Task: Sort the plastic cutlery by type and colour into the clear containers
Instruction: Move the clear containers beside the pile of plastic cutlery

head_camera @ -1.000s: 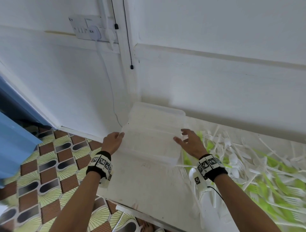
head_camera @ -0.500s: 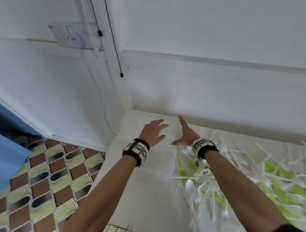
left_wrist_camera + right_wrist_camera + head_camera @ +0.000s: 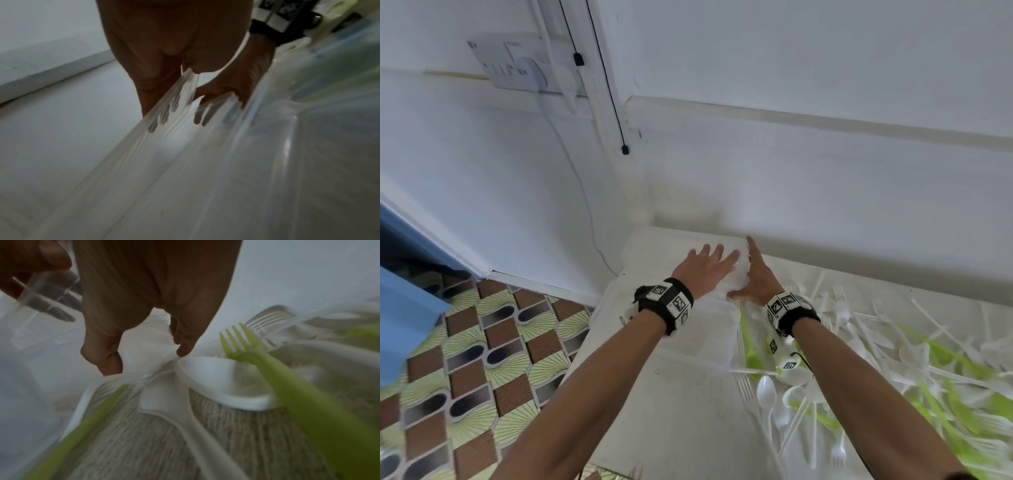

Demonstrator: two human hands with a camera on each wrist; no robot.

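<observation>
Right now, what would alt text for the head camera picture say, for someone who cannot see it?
Two bare hands, left hand and right hand, reach onto a stack of clear containers at the corner of a white table. White and green plastic cutlery lies heaped to the right.

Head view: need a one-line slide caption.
Both hands, left hand and right hand, reach onto the clear containers on the white table, beside mixed white and green cutlery.
</observation>
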